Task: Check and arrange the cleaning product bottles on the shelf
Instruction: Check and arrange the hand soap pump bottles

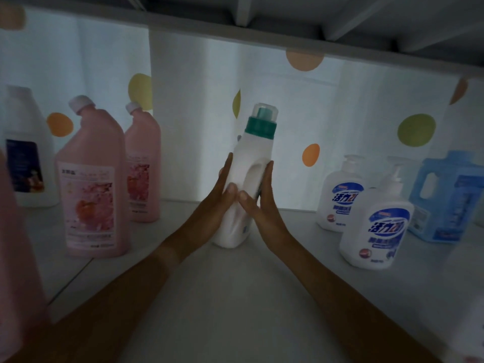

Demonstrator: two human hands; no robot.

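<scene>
Both your forearms reached in from the near edge, and your left hand (218,203) and right hand (262,203) clasped the white bottle with the green cap (248,163) between them; fingers lay long up its sides, thumbs pressed on its near face, so each hand was grasping it rather than lying loose. That bottle stood mid-shelf, leaning slightly, its base on or just above the shelf board (235,297); contact there was hard to judge.

To do this step well, I'd say you wanted the base flat before letting go, the label turned outward, and an even squeeze so the tall, narrow body did not tip; its label faced away from you, so checking it likely called for a turn.

Outward, two pink bottles (91,179) stood to the left, with a white bottle with a dark label (25,153) behind them; two pump bottles (374,226) and a blue jug (450,197) stood to the right, well apart from your hands.

Dim light blurred every label beyond reading; a pink shape at the far left edge was cut off, as was something pale at the lower right corner.
</scene>
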